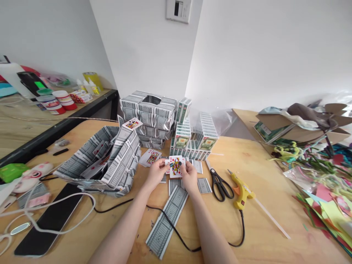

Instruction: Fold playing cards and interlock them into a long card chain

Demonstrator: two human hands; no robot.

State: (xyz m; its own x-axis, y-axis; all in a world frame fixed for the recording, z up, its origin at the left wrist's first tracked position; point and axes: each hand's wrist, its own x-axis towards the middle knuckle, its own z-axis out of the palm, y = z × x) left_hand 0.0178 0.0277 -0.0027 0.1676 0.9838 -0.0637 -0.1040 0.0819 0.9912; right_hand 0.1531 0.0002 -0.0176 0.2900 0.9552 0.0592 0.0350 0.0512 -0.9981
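Between my two hands a few playing cards [176,167] are held face up, a queen of diamonds showing on top. My left hand [157,172] pinches their left edge; my right hand [189,176] grips the right edge. Beneath them lie grey-backed card strips, one long strip [168,220] slanting toward me and a shorter one [204,185] at the right. Left of my hands a face-up card [153,157] rests on the table. A basket built from folded cards [125,161] stands at the left with loose cards inside.
Behind stand a card-built box [151,113] and stacked card packs [208,132]. Black scissors [220,185] and a yellow glue gun [242,192] with its black cord lie at the right. A phone [49,222] and white cable are at the left; paper scraps [327,205] lie far right.
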